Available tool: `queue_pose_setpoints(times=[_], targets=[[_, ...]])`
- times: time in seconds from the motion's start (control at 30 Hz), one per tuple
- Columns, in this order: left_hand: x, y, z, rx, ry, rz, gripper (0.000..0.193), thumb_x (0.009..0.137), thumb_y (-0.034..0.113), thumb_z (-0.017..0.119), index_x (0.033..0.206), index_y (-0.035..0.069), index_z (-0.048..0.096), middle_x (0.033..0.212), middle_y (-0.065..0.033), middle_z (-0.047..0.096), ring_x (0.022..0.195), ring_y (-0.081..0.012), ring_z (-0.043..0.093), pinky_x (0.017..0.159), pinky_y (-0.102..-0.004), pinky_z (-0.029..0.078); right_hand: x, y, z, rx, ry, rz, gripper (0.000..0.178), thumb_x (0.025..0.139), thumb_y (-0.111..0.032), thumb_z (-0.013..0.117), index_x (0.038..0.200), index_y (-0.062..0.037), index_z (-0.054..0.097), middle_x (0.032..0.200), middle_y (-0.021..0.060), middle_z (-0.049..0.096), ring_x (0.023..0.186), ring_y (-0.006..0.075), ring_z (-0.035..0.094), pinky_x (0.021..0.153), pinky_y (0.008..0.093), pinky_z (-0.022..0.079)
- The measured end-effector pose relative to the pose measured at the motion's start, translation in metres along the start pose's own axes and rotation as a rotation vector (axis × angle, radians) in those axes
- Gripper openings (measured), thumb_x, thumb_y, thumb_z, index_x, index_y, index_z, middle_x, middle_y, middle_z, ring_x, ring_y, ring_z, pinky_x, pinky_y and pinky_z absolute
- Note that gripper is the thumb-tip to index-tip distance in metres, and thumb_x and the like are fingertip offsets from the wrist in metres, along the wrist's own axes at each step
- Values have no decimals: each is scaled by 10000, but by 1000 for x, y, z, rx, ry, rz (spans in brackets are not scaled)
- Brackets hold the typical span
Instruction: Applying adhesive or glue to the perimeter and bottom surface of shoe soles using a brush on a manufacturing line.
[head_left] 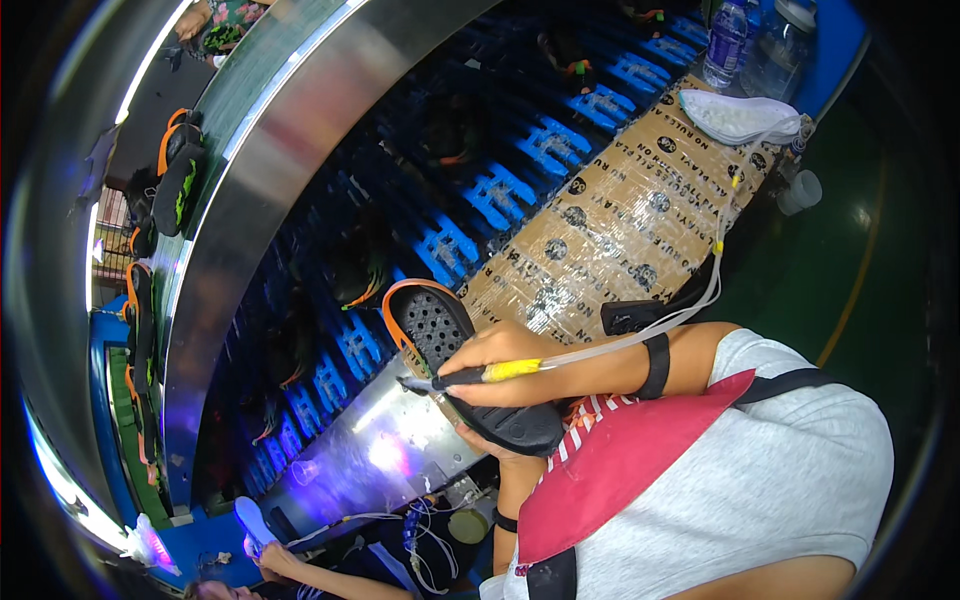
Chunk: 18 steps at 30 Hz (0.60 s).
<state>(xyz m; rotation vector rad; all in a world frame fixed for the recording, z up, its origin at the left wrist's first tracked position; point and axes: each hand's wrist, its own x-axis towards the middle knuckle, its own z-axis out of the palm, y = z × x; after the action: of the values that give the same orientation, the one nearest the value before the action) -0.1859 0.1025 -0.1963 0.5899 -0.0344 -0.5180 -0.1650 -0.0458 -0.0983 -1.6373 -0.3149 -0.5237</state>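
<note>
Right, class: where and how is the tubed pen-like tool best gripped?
Probably pinch the tool by its dark barrel, coming from behind, where the tube trails off, as the right hand does: the barrel is slim, and the tip points away from the hand.

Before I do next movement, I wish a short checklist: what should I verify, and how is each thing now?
1. Right hand grips the pen-like tool: ok.
2. Left hand supports the black shoe from underneath: ok.
3. Shoe's holed inner side faces upward: ok.
4. Tool's tip touches the shoe's edge: cannot tell; it lies close beside it.
5. Tip is wet: cannot tell, too small.
6. Tube behind the tool is free of knots: ok along its visible run.
</note>
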Motion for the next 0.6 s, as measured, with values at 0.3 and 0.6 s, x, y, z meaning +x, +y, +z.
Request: queue_pose_setpoints(times=[0.3, 0.6], targets=[[2, 3, 3, 25, 60, 71, 848, 724, 687, 437, 1336, 115, 301, 1308, -126, 381, 1159, -325, 395, 977, -446, 329, -16, -2, 5, -428, -191, -173, 206, 726, -201, 623, 850, -36, 632, 711, 123, 614, 685, 284, 598, 637, 357, 477], [16, 0, 12, -27, 171, 178, 856, 732, 709, 380, 1333, 102, 314, 1287, -162, 398, 1148, -319, 408, 995, -434, 311, -24, 0, 12, -441, -67, -124, 205, 695, -224, 634, 839, -79, 639, 712, 92, 613, 703, 251, 612, 741, 353, 466]])
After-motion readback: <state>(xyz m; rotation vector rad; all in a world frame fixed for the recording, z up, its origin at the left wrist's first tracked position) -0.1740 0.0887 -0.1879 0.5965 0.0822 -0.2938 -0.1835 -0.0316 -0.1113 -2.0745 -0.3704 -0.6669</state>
